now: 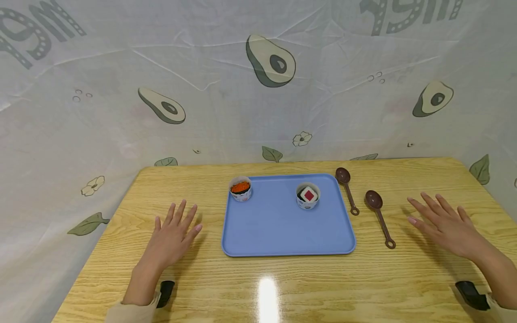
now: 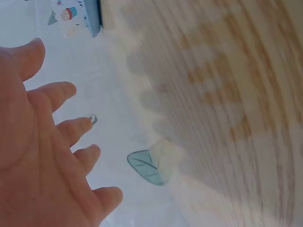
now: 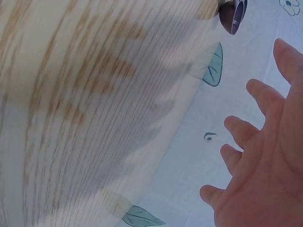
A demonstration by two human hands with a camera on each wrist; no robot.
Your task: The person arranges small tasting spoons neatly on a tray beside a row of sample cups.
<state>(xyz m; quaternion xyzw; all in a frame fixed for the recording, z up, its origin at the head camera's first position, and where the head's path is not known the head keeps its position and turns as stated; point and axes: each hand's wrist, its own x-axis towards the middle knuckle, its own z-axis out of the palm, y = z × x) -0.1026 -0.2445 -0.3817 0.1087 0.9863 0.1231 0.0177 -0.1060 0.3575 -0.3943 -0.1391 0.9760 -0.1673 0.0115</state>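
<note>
"Tray (image 1: 274,229): where, pls?"
"On wood-grain surface (image 1: 210,287), btwn your L hand (image 1: 170,242) & R hand (image 1: 449,226)."
"Your grip?"
"Fingers spread apart, both hands; avocado-print cloth (image 1: 226,116) behind surface's far edge."

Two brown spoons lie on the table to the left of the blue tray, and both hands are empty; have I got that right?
The side is wrong. The head view shows the two brown spoons lying on the table to the right of the blue tray. The left hand and right hand are both empty, as you say.
</note>
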